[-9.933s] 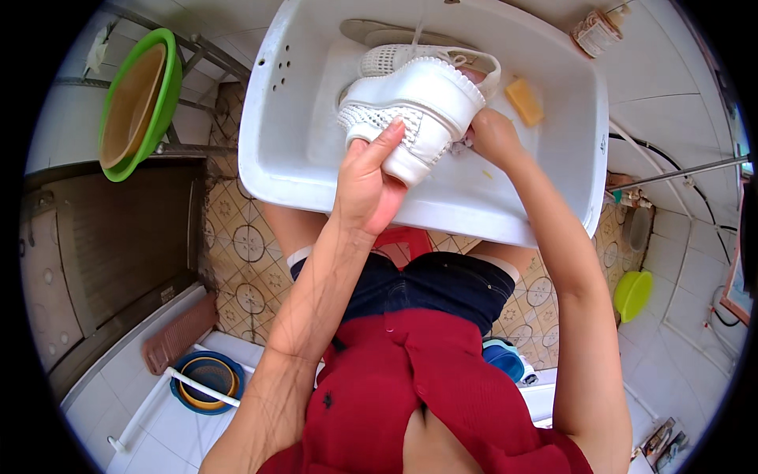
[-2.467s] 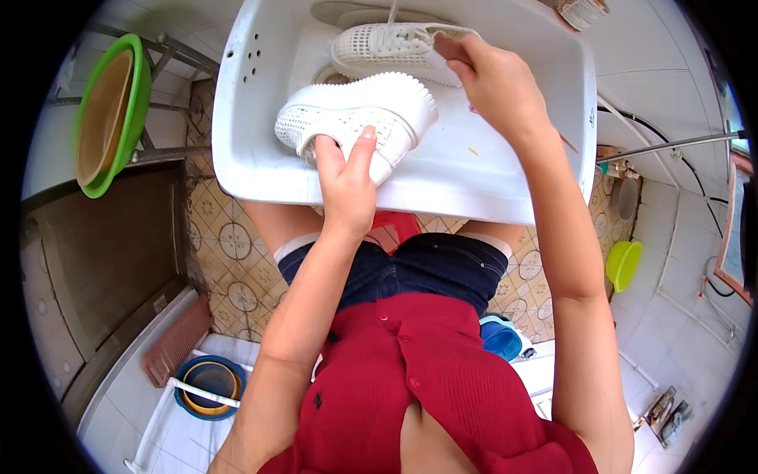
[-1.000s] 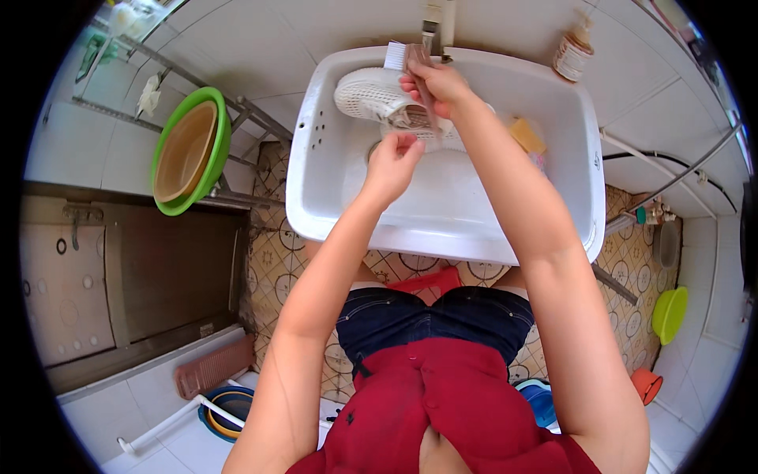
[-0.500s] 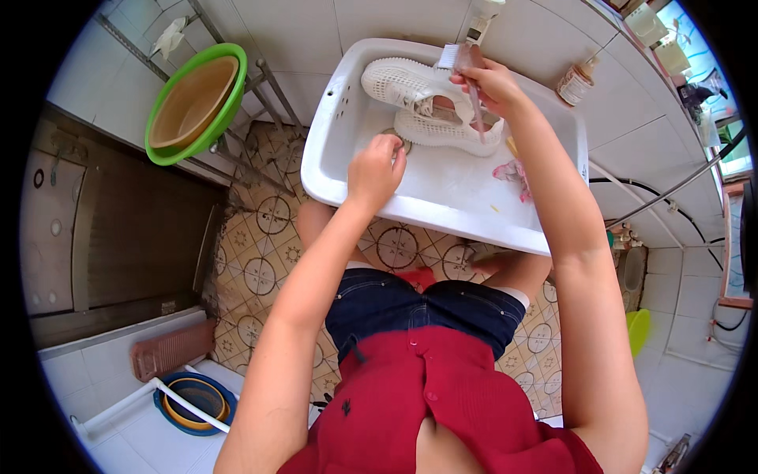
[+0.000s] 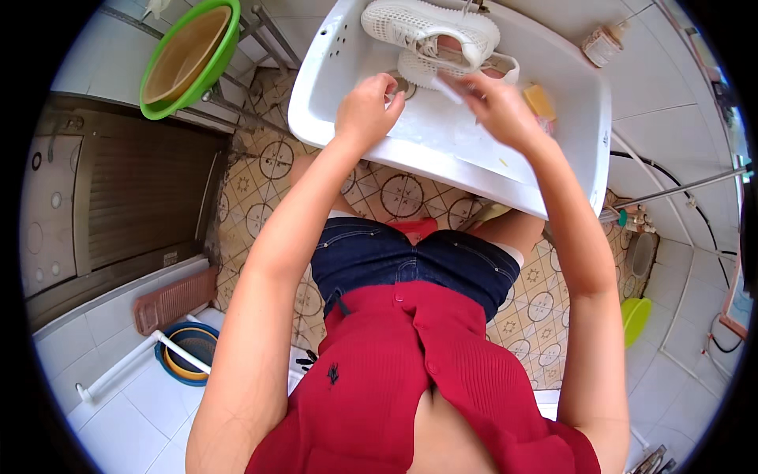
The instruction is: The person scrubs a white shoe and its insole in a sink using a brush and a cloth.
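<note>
A scrub brush [image 5: 448, 89] with pale bristles, smeared by motion, is gripped by my right hand [image 5: 501, 110] over the white sink. Just beyond it lies a white mesh sneaker [image 5: 430, 30], and its mate [image 5: 418, 69] rests partly beneath it. My left hand [image 5: 368, 110] hovers over the sink's near-left side, loosely curled, thumb and forefinger apart, with nothing visible in it. A yellow bar of soap [image 5: 539, 103] sits to the right of my right hand, beside a pink-and-white crumpled wrapper [image 5: 546, 125].
The white sink [image 5: 312, 107] stands against a tiled wall. A brown-labelled bottle [image 5: 603, 46] is on its far-right rim. Green and tan basins [image 5: 229, 59] hang on a metal rack at left. A metal pipe [image 5: 671, 189] crosses at right.
My right hand has come nearer and lower with the brush, away from the sneakers' far side. The left hand stays near the sink's near-left edge. The view has shifted, uncovering the soap.
</note>
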Motion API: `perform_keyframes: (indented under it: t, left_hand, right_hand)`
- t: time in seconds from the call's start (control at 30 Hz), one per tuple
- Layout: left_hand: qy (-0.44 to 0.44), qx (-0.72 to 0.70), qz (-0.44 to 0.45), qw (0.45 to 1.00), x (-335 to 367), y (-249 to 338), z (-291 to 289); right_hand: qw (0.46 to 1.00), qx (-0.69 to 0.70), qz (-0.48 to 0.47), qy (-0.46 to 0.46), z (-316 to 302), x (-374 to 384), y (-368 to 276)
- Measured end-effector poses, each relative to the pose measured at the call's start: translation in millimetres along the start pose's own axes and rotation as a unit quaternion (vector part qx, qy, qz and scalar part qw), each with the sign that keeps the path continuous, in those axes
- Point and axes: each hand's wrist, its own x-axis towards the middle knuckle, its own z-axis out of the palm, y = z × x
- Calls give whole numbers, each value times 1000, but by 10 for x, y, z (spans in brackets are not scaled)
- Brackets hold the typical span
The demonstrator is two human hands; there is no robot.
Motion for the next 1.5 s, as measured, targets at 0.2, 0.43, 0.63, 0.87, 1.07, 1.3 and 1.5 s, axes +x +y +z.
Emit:
perform_keyframes:
  t: [0.2, 0.43, 0.63, 0.87, 1.07, 1.3, 1.5]
  left_hand:
    - [-108, 43, -96, 989, -42, 53, 29]
    - [-120, 26, -117, 985, -63, 132, 2]
    - [-94, -37, -151, 983, -74, 77, -65]
    - [-36, 85, -85, 992, 310, -250, -685]
    - [-151, 169, -88, 970, 182, -717, -507]
    - [-159, 119, -109, 974, 286, -671, -576]
    - [-161, 101, -108, 976, 283, -667, -563]
  right_hand:
    - [989, 46, 40, -132, 330, -232, -115]
    - [970, 87, 147, -171, 418, -371, -213]
    - [970, 80, 183, -140, 487, -260, -544]
    - [964, -57, 246, -78, 772, -191, -683]
    - [957, -109, 263, -58, 789, -257, -674]
    - [941, -136, 296, -94, 715, -211, -713]
    - [938, -139, 311, -68, 746, -298, -705]
